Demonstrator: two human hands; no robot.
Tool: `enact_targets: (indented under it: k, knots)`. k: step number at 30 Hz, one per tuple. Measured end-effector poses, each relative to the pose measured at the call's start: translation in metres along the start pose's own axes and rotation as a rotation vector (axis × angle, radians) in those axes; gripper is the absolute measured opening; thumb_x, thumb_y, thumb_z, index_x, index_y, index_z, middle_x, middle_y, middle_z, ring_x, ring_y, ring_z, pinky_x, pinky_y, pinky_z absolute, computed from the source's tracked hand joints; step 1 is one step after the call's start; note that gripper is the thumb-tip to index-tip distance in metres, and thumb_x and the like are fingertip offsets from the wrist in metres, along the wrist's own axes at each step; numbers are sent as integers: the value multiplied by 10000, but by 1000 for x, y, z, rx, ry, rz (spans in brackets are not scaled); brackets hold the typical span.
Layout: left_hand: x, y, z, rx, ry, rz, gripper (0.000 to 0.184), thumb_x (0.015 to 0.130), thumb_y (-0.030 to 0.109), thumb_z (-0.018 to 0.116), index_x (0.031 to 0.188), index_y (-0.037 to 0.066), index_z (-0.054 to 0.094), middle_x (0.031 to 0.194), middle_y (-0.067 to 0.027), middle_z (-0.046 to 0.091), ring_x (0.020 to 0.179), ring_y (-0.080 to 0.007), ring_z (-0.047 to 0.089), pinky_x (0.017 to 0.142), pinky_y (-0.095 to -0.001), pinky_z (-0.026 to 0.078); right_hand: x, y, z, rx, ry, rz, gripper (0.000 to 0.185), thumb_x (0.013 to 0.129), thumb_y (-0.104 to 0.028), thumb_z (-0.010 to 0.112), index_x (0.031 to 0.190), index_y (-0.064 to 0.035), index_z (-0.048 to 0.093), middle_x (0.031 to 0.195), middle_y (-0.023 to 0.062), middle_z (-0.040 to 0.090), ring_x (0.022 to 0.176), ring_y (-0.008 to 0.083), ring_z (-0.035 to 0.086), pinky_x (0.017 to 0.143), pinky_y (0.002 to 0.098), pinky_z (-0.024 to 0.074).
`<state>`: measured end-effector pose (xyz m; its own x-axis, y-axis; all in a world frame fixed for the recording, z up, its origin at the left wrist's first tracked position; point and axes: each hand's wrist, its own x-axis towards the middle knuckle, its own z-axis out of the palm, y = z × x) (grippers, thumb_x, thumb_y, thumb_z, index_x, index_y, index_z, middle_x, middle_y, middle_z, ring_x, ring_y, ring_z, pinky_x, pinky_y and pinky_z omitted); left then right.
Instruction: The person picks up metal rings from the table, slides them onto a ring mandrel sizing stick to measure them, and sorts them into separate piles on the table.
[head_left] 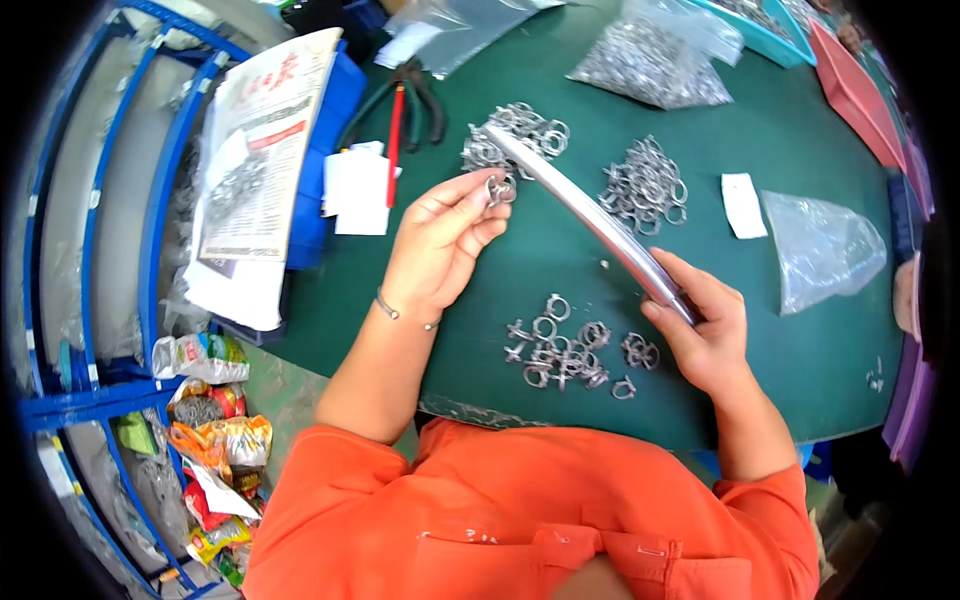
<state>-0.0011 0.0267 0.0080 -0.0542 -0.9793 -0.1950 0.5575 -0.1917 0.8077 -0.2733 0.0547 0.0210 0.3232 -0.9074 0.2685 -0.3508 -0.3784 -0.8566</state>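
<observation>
My left hand [445,235] is closed, pinching a few small metal rings [497,192] between thumb and fingers. A long, tapered silver metal rod [600,222] slants across the middle, its thick end gripped by my right hand [705,320]. The rod's thin tip lies over a pile of rings [530,130], just above my left fingertips. Another ring pile [645,180] sits right of the rod. Nearer my body, loose rings [560,350] are spread on the green tabletop [480,310].
Pliers [428,100], a red pen [395,145] and white papers [360,195] lie at the left. Farther back are a bag of metal pieces [655,65], a turquoise tray [790,40] and a pink tray [855,95]. An empty plastic bag [825,250] lies at the right.
</observation>
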Motion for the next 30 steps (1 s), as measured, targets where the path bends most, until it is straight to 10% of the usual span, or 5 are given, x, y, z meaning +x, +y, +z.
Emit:
enact_targets:
  k: [30]
  knots:
    - [-8, -2, 11, 250, -261, 57, 249, 719, -81, 698, 959, -53, 638, 914, -90, 606, 695, -121, 603, 593, -215, 512, 1, 2, 0, -270, -26, -297, 443, 679, 10, 697, 1107, -89, 640, 787, 83, 624, 594, 218, 580, 506, 312, 454]
